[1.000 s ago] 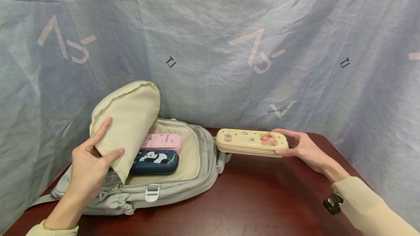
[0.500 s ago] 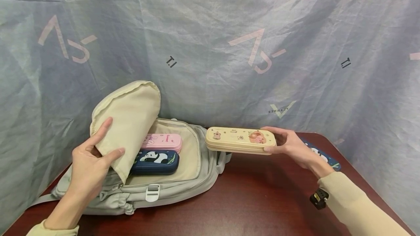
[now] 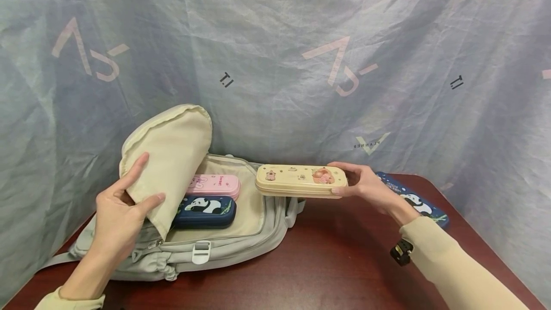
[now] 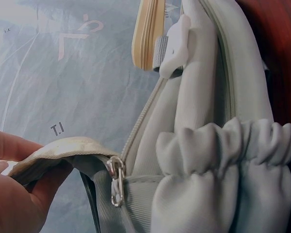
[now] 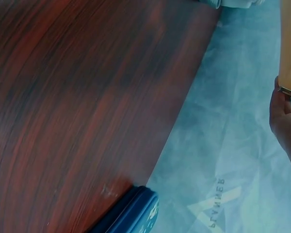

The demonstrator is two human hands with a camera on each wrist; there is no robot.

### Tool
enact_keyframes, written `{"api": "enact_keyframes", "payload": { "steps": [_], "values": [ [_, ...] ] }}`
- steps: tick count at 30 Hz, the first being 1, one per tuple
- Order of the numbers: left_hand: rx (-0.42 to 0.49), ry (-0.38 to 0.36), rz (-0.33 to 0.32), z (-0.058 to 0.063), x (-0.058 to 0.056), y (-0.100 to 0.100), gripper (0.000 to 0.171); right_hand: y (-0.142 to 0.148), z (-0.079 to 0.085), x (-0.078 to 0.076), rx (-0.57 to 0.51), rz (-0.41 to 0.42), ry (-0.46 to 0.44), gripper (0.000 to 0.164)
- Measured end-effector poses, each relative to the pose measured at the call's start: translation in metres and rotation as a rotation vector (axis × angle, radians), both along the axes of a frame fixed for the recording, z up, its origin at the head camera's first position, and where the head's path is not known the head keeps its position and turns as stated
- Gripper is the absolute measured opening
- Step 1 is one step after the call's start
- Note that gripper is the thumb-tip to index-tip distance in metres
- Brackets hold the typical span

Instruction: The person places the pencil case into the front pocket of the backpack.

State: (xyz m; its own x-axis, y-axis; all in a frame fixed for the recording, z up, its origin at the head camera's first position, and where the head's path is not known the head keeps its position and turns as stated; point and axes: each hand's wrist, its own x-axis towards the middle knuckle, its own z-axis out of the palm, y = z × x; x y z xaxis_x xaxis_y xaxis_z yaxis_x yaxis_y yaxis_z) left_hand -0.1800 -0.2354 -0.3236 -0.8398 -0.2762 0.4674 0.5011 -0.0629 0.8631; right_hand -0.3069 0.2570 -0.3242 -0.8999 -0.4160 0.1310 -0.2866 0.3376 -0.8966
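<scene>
- At the near left, the left hand (image 3: 120,216) pinches the raised flap (image 3: 176,152) between thumb and fingers.
- Below it, the grey backpack (image 3: 245,252) lies on the dark-red table (image 3: 327,262), a navy panda case (image 3: 206,213) inside, in front of a pink case (image 3: 219,184).
- To the right, the right hand (image 3: 368,188) grips the cream case (image 3: 297,181), thumb in front, fingers behind, off the table by the bag's right side.
- Beyond that wrist, a second panda case (image 3: 424,204).
- Behind everything, printed cloth (image 3: 275,51).
</scene>
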Motion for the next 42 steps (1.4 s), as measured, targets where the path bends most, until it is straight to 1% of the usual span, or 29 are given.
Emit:
{"api": "enact_keyframes", "payload": {
  "steps": [3,9,19,26,31,35,42],
  "values": [
    [0.003,-0.002,0.004,0.0,0.0,0.0,0.088,-0.006,0.0,-0.003,-0.021,0.02,0.003,0.071],
    [-0.01,-0.011,0.022,0.001,0.0,0.001,0.088,-0.018,-0.002,-0.007,-0.017,0.036,0.02,0.07],
    [-0.001,0.003,0.013,0.002,0.0,0.0,0.088,-0.039,-0.002,-0.012,-0.048,0.072,-0.002,0.069],
    [-0.002,-0.002,0.019,0.002,0.0,0.001,0.088,-0.058,0.0,-0.015,-0.056,0.073,-0.025,0.07],
    [-0.013,-0.006,0.032,0.003,0.0,0.001,0.088,-0.07,0.001,-0.021,-0.066,0.065,-0.047,0.069],
    [-0.016,-0.001,0.043,0.004,0.0,0.001,0.088,-0.082,0.002,-0.027,-0.07,0.064,-0.039,0.069],
    [-0.006,0.0,0.056,0.006,0.0,0.001,0.087,-0.107,0.003,-0.033,-0.045,0.091,-0.028,0.066]
  ]
}}
